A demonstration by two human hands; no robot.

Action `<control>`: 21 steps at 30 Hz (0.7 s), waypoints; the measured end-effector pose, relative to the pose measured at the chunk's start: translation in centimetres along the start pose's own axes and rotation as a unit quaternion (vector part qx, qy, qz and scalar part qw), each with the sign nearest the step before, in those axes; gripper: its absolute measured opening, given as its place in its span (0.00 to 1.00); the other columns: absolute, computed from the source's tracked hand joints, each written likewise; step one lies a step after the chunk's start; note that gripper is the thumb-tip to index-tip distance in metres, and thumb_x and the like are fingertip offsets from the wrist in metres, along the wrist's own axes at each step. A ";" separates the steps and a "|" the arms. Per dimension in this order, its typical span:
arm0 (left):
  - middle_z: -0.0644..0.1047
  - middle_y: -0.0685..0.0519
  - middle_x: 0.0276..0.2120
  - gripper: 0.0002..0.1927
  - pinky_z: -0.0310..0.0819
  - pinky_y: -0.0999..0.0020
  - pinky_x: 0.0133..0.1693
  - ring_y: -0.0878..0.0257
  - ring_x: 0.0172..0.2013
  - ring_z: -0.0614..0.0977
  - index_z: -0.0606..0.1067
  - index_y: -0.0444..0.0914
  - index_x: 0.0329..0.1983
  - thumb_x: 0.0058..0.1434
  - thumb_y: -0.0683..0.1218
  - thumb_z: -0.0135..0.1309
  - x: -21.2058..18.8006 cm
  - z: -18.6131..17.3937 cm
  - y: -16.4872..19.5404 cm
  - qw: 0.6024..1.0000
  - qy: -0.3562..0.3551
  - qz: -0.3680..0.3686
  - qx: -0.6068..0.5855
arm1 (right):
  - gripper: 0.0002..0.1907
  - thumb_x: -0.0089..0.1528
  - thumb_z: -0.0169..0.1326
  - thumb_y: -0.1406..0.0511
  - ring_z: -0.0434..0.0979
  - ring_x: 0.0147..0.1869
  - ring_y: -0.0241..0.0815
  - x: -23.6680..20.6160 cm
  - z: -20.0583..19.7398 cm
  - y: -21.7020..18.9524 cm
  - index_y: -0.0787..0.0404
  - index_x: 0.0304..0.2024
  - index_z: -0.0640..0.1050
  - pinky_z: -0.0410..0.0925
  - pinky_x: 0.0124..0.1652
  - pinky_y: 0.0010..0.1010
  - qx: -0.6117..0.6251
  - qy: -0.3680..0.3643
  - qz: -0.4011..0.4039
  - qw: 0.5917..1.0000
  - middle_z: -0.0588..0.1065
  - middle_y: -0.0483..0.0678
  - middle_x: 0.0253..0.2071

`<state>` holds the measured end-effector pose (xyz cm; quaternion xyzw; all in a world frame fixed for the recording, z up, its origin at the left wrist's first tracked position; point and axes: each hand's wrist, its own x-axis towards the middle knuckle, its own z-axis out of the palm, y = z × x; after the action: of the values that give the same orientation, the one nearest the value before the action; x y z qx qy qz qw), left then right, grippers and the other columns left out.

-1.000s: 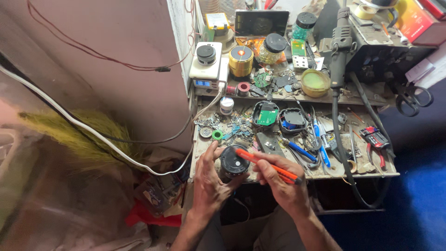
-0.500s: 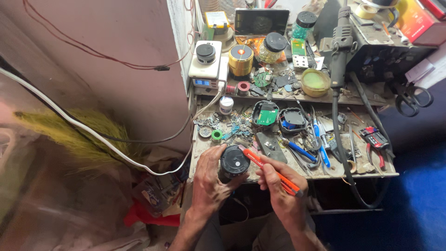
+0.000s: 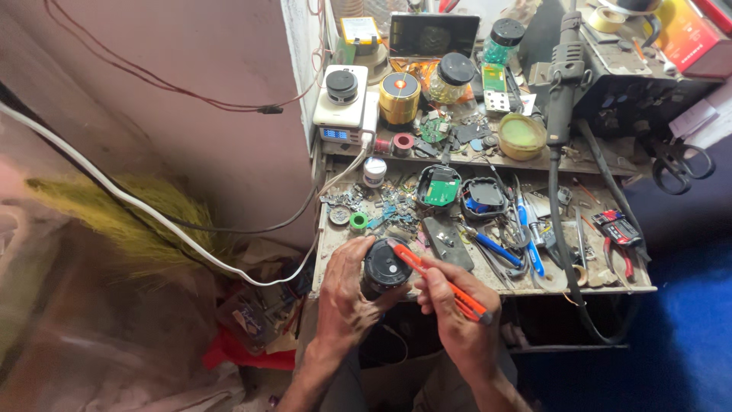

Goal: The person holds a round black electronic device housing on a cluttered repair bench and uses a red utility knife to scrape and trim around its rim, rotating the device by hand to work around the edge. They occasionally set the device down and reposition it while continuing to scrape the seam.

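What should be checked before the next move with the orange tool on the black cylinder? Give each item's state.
1. Left hand grips the black cylinder: ok.
2. Right hand holds the orange tool firmly: ok.
3. Tool tip at the cylinder's top face: ok.
4. Tip seated in a screw or seam: cannot tell.
5. Left fingers out of the tip's path: cannot tell.
6. Cylinder off the cluttered workbench, held in front of its edge: ok.
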<state>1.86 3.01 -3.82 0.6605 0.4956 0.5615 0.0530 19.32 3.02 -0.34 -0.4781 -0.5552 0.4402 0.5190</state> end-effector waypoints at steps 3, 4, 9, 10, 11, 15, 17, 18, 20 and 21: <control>0.76 0.39 0.54 0.42 0.73 0.50 0.59 0.42 0.56 0.79 0.68 0.32 0.61 0.47 0.50 0.74 0.0 0.1 0.0 1.000 -0.004 -0.001 -0.002 | 0.15 0.67 0.53 0.65 0.79 0.30 0.31 -0.1 -0.1 -0.3 0.70 0.50 0.81 0.73 0.31 0.20 -0.013 -0.047 -0.020 0.999 0.82 0.48 0.32; 0.76 0.39 0.54 0.41 0.73 0.51 0.59 0.42 0.56 0.79 0.68 0.32 0.61 0.47 0.50 0.74 0.0 0.1 0.0 1.000 -0.001 -0.003 -0.001 | 0.15 0.67 0.53 0.66 0.78 0.30 0.31 0.1 -0.1 -0.3 0.70 0.51 0.81 0.73 0.31 0.21 -0.006 -0.032 -0.008 0.999 0.82 0.49 0.32; 0.76 0.39 0.54 0.42 0.72 0.51 0.59 0.42 0.56 0.78 0.68 0.32 0.60 0.45 0.51 0.75 0.0 -0.1 0.0 1.000 -0.013 -0.013 0.001 | 0.15 0.67 0.53 0.66 0.78 0.30 0.31 0.0 0.0 -0.5 0.70 0.50 0.82 0.73 0.30 0.20 -0.015 -0.072 -0.031 0.997 0.81 0.48 0.32; 0.76 0.39 0.54 0.42 0.72 0.51 0.59 0.42 0.56 0.78 0.68 0.32 0.60 0.45 0.51 0.75 0.0 0.0 0.1 1.000 -0.010 -0.015 0.000 | 0.15 0.67 0.53 0.66 0.78 0.30 0.31 0.2 -0.1 -0.6 0.71 0.50 0.82 0.73 0.31 0.21 -0.008 -0.050 -0.018 0.999 0.81 0.49 0.32; 0.75 0.39 0.54 0.42 0.72 0.50 0.59 0.42 0.56 0.78 0.69 0.32 0.61 0.46 0.51 0.75 0.0 0.0 0.1 1.000 -0.005 -0.016 0.000 | 0.15 0.67 0.53 0.66 0.77 0.30 0.31 0.3 -0.1 -0.6 0.71 0.51 0.81 0.73 0.31 0.21 0.000 -0.029 -0.005 1.000 0.81 0.49 0.32; 0.76 0.40 0.54 0.42 0.72 0.51 0.59 0.43 0.56 0.78 0.68 0.33 0.61 0.46 0.51 0.75 0.0 -0.2 0.2 1.000 -0.013 -0.019 -0.003 | 0.15 0.67 0.52 0.67 0.79 0.30 0.31 0.1 -0.4 -0.6 0.70 0.50 0.81 0.73 0.30 0.20 -0.037 -0.083 -0.061 0.994 0.81 0.48 0.32; 0.76 0.40 0.54 0.42 0.72 0.51 0.59 0.43 0.56 0.78 0.69 0.34 0.61 0.46 0.50 0.74 0.1 -0.2 0.3 1.000 -0.011 -0.022 -0.006 | 0.14 0.67 0.53 0.67 0.78 0.30 0.31 0.3 -0.4 -0.5 0.71 0.50 0.81 0.73 0.31 0.21 -0.011 -0.053 -0.025 0.998 0.82 0.49 0.33; 0.76 0.40 0.54 0.42 0.72 0.51 0.59 0.43 0.56 0.78 0.68 0.34 0.61 0.46 0.50 0.74 0.2 -0.2 0.2 1.000 -0.011 -0.017 -0.007 | 0.14 0.67 0.53 0.67 0.78 0.31 0.32 0.4 -0.4 -0.4 0.72 0.50 0.81 0.73 0.32 0.21 0.004 -0.039 -0.008 0.999 0.82 0.49 0.33; 0.76 0.40 0.54 0.42 0.72 0.51 0.59 0.43 0.56 0.78 0.68 0.34 0.61 0.47 0.50 0.75 0.2 -0.1 0.2 1.000 -0.010 -0.011 -0.006 | 0.14 0.67 0.53 0.67 0.79 0.30 0.32 0.4 -0.6 -0.3 0.71 0.50 0.81 0.74 0.31 0.21 -0.022 -0.047 -0.018 0.998 0.82 0.49 0.33; 0.76 0.40 0.54 0.42 0.72 0.51 0.59 0.43 0.56 0.78 0.68 0.34 0.61 0.47 0.50 0.74 0.2 -0.2 0.2 1.000 -0.008 -0.014 -0.004 | 0.14 0.67 0.53 0.67 0.79 0.30 0.32 0.5 -0.7 -0.3 0.71 0.50 0.82 0.74 0.31 0.21 -0.035 -0.051 -0.023 0.998 0.82 0.49 0.32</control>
<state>1.80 2.94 -3.52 0.6577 0.5018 0.5578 0.0670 19.96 3.44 0.06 -0.4601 -0.6066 0.4328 0.4828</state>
